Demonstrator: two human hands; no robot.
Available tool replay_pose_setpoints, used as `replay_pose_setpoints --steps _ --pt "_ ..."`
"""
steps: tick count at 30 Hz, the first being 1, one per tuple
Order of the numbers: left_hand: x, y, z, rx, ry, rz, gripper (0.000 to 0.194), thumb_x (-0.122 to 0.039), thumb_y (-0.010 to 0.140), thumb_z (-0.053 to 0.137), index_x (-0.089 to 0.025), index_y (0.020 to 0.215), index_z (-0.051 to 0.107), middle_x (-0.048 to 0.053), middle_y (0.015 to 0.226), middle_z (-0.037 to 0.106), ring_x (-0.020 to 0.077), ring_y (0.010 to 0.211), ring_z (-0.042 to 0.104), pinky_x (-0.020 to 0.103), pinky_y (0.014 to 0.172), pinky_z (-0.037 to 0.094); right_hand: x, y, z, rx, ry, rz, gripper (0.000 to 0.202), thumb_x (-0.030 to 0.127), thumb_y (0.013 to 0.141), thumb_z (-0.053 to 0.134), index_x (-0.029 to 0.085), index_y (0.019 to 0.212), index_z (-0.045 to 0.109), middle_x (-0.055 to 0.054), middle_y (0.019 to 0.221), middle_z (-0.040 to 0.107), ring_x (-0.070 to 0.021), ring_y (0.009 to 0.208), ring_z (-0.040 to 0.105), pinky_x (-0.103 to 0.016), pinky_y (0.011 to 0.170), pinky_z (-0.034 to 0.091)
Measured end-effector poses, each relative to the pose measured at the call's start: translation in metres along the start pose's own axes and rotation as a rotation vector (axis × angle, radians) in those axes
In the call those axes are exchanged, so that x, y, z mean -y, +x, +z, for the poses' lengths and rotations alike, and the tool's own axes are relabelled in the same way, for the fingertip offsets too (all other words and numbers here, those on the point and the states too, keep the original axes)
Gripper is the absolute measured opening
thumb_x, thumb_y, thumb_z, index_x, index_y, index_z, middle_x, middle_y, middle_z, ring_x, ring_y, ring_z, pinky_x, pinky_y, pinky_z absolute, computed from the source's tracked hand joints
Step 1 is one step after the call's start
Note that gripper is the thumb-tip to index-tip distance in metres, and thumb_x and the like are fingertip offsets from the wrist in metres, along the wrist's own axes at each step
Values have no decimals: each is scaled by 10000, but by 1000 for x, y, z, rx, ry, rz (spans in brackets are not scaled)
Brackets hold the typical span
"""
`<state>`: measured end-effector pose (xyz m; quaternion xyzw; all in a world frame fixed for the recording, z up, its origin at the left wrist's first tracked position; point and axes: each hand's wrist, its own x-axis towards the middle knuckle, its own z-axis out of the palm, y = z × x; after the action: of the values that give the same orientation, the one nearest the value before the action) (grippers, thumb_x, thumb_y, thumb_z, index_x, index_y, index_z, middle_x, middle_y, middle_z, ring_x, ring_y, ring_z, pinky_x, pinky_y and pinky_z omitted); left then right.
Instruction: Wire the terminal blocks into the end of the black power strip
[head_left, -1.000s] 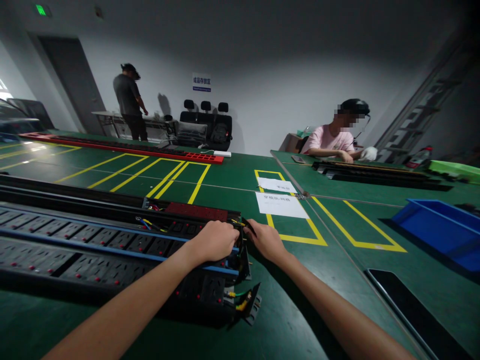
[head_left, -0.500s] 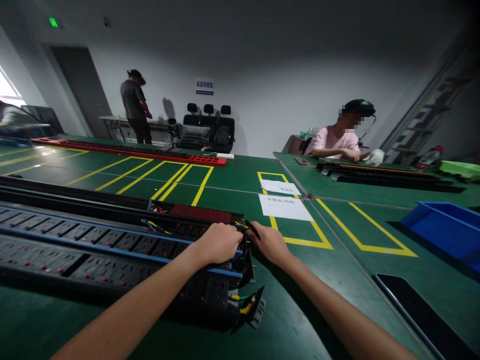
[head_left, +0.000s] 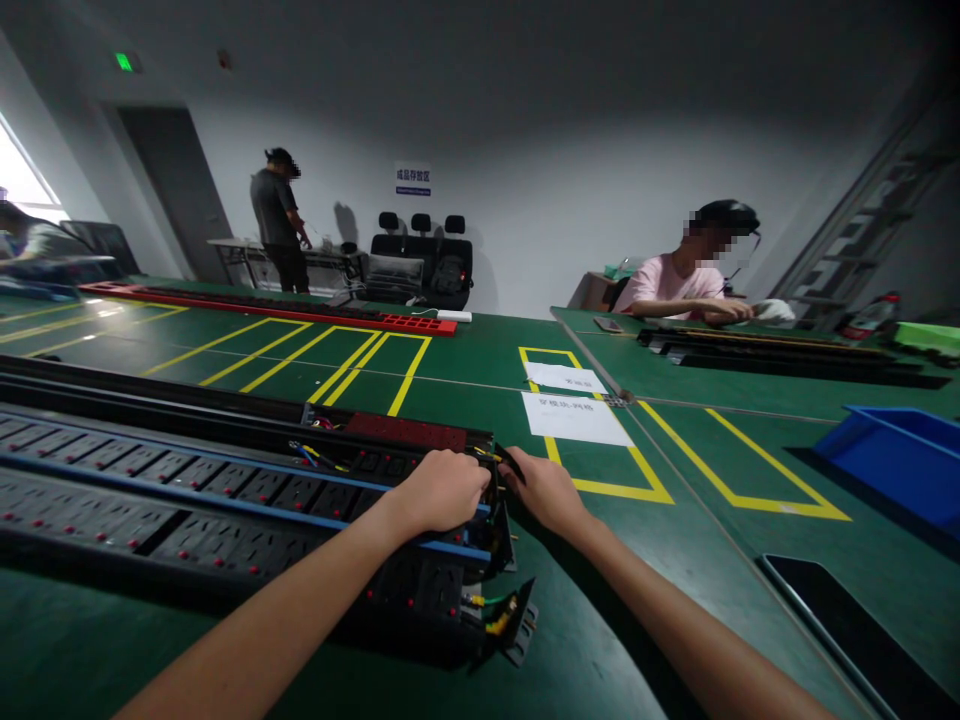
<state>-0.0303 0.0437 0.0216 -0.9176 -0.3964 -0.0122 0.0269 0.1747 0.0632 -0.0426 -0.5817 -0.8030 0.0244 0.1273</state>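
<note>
Long black power strips with rows of sockets and red dots lie side by side at the left, blue strips along them. My left hand is closed over the end of one power strip; its fingertips and whatever they pinch are hidden. Close beside it, my right hand grips a small black end piece between thumb and fingers. Yellow wires run from the strip's end toward that piece. Nearer me, another end cap hangs tilted from the front strip on yellow and green wires.
On the green table lie paper labels within yellow tape. A phone and a blue bin are at the right. A red rail lies across the back. One co-worker sits beyond black strips; another stands behind.
The view has shifted slightly, moving the scene a little to the right. Both my hands keep nearly the same place at the strip's end. The seated co-worker's hands have moved.
</note>
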Motion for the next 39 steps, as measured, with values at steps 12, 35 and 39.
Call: replay_pose_setpoints --steps 12,35,39 --pt "0 0 1 0 4 2 268 -177 958 474 -168 938 742 116 971 771 310 860 752 398 720 582 0 0 1 -9 -1 -9 223 332 1064 477 235 1182 641 -59 987 786 -236 856 731 -285 626 331" --pt "-1 0 -1 -5 -15 4 260 -179 955 483 -169 909 738 122 932 764 286 822 744 371 711 564 0 -1 0 5 -2 4 238 349 1067 470 232 1198 631 -67 1011 789 -246 878 738 -287 630 336" --pt "-1 0 -1 5 -1 4 258 -177 957 481 -172 927 737 115 948 766 277 835 743 375 730 575 1 -1 0 8 -1 3 235 340 1068 468 228 1193 633 -68 1006 787 -245 880 736 -287 638 343"
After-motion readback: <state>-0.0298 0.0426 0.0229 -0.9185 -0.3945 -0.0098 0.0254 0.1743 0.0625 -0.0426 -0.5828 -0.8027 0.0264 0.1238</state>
